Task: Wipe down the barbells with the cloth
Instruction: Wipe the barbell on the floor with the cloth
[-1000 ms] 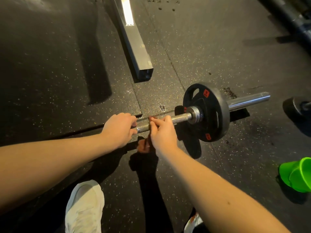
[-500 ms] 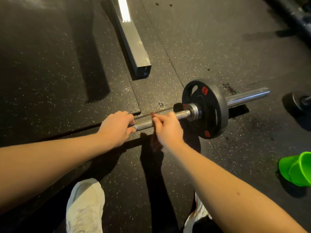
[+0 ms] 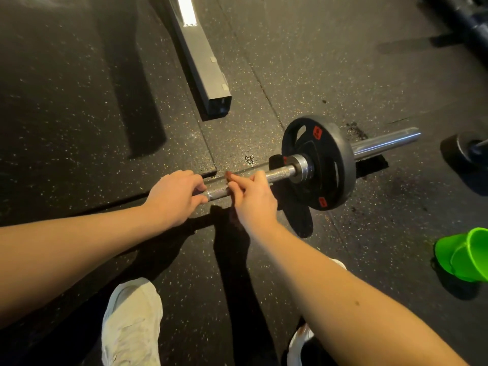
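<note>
Speckled rubber floor lies open on the far left and far right, split by a mat edge that runs toward the hands. A square steel tube lies far centre, its open end just short of the barbell, which crosses the middle with a black plate on its right. A green bucket crowds the near right, with another weight beyond it. The left hand grips the knurled shaft; the right hand pinches a reddish cloth, mostly hidden, against the shaft
</note>
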Tool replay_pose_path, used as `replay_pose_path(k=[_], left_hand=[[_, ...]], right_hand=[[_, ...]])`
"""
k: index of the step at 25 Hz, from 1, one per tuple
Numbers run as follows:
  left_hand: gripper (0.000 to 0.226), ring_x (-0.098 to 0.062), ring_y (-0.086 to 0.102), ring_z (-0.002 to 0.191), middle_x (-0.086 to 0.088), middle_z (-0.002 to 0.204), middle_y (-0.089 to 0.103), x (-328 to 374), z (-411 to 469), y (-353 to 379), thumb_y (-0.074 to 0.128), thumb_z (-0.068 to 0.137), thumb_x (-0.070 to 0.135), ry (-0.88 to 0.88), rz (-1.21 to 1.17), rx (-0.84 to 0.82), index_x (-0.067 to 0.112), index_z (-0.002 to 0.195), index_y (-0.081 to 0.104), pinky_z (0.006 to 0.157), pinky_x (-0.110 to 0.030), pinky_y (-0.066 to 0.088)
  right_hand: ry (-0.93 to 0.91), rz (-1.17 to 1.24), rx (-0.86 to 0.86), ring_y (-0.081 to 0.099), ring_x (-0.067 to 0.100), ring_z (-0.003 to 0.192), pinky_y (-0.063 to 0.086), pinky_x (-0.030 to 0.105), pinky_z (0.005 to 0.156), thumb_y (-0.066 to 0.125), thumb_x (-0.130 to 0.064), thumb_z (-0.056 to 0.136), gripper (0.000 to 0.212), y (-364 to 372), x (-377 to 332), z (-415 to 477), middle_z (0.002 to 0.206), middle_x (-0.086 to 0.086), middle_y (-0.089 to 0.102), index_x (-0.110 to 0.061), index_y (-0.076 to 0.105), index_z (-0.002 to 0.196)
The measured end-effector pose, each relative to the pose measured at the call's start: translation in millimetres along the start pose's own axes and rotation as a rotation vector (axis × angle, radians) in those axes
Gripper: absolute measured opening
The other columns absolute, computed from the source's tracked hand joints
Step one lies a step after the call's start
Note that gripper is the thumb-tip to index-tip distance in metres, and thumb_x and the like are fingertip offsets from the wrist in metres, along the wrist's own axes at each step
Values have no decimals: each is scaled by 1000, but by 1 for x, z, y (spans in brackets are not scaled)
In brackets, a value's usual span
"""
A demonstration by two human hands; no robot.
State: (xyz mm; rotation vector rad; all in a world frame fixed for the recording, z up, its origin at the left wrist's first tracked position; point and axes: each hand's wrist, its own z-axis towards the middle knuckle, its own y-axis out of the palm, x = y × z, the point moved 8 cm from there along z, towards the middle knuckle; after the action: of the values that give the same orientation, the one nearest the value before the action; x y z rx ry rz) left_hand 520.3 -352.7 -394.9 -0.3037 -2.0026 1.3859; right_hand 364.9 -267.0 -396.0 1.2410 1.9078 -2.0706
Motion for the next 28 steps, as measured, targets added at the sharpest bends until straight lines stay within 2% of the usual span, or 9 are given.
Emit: replay_pose_path(k=[6,9,11,14,18,20,21,25,28], left_hand=[[24,-17,57,101,9,101,59,2,2,1,69,95,41,12,5,-5,26,113,70,87,-35,48],[25,-15,56,101,10,100,55,-3,0,3,69,95,41,-9,-11,-12,26,114,70,89,-35,48],[26,-13,56,98,11,98,54,-6,-1,2,70,94,41,-29,-43,-17,26,115,70,89,-34,49],[32,-13,57,96,12,97,56,-10,-4,-2,73,92,43,-17,-81,-22,26,119,70,86,-33,48],[39,-10,54,92,13,99,56,-27,-16,-11,78,84,50,-48,-64,-25,28,113,66,80,-29,45],[40,-13,56,94,10,101,58,-36,-21,-14,79,81,53,-78,-45,-45,28,109,64,83,-34,51],[38,-13,57,93,9,101,59,-40,-23,-15,80,81,52,-100,-42,-53,29,106,63,83,-35,52],[24,-9,58,85,11,96,60,-49,-26,-14,78,85,44,-139,-31,-67,33,94,59,74,-30,48],[29,-12,58,88,9,98,61,-48,-29,-12,81,82,46,-109,-17,-87,32,99,62,82,-35,53]], right_hand=[[379,208,396,59,19,93,53,44,91,59,-29,103,27,-42,76,16,108,-2,46,-24,67,128],[210,355,239,56,17,90,53,35,88,58,-21,103,32,15,17,-17,106,-2,40,-22,61,135],[-7,297,71,54,17,93,53,37,89,58,-18,103,38,44,-23,-40,108,-1,40,-21,59,140],[-124,162,50,52,16,92,54,43,84,62,-21,100,34,25,-9,-20,105,-3,44,-25,66,134],[271,229,260,59,16,96,53,42,95,62,-21,101,31,-28,60,10,111,1,48,-22,67,132],[344,318,303,60,15,96,52,34,95,59,-21,102,28,-11,42,1,112,1,50,-16,64,130],[315,340,262,60,13,95,52,30,93,58,-22,103,26,8,17,-9,112,-2,50,-17,63,128],[-57,127,1,52,15,99,52,40,84,56,-25,103,32,70,-76,-54,112,-5,41,-24,63,134],[-180,22,-62,53,14,95,52,39,77,63,-25,98,31,56,-65,-39,108,-6,43,-31,66,129]])
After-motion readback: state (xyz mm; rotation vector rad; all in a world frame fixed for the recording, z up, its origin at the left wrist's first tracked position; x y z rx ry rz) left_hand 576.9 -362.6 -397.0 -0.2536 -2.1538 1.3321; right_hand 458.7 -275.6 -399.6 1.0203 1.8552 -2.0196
